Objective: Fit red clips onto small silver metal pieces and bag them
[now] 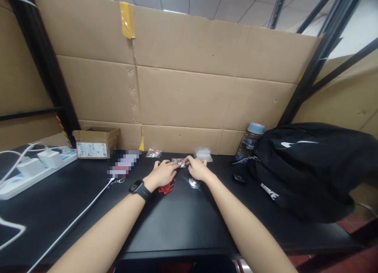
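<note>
A small clear plastic bag (178, 162) with something red and silvery inside lies flat on the black table. My left hand (163, 174) reaches it from the left, fingers stretched out and fingertips on its edge. From the right, my right hand (197, 168) has bent, spread fingers, the index fingertip at the bag's right edge. Beneath my left hand is a pile of small red pieces (166, 188), partly covered. A shiny round silver item (193, 182) sits just below my right hand. Behind them are another filled clear bag (154, 153) and a stack of clear bags (203, 154).
On the left are a power strip (38, 171) with plugs, an open cardboard box (96, 143) and a blurred phone-like item (124, 163) on a white cable. A water bottle (249, 141), small black object (239, 178) and black bag (310, 170) stand right. Cardboard (183, 88) walls the back.
</note>
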`<control>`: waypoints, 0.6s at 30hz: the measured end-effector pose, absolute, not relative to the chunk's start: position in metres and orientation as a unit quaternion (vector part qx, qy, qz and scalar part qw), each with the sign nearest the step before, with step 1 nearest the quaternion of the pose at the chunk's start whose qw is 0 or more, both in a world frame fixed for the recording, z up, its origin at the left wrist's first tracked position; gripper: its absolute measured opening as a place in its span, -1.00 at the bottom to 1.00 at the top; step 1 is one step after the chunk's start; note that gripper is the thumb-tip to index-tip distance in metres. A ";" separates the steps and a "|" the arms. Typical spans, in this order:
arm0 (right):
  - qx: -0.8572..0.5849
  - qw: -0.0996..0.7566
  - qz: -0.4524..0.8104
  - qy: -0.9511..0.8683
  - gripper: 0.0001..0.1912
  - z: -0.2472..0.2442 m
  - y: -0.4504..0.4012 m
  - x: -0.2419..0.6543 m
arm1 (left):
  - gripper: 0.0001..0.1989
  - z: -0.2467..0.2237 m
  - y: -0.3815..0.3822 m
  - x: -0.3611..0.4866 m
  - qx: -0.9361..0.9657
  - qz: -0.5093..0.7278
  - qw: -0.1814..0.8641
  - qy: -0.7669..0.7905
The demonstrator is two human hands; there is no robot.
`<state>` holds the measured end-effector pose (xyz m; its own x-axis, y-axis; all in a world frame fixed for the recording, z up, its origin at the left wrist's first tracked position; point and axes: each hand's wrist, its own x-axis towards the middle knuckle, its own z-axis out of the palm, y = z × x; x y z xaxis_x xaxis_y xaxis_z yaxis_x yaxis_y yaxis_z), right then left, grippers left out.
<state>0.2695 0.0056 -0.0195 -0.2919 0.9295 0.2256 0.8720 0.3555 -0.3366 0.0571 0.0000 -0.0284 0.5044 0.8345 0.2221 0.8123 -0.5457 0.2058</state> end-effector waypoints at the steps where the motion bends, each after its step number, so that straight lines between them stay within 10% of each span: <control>1: -0.564 0.190 0.064 -0.801 -0.57 -0.019 0.006 0.270 | -0.56 -0.028 -0.002 0.058 0.867 0.152 0.035 0.473; 18: -0.599 0.195 0.032 -0.776 -0.68 0.004 0.002 0.301 | -0.44 -0.030 0.041 0.031 0.798 0.142 0.067 0.582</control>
<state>0.3007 0.0021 0.0044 -0.2059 0.9425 0.2634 0.9174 0.2795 -0.2831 0.0312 0.0412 -0.0300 0.2820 0.9479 0.1483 0.9098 -0.3133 0.2723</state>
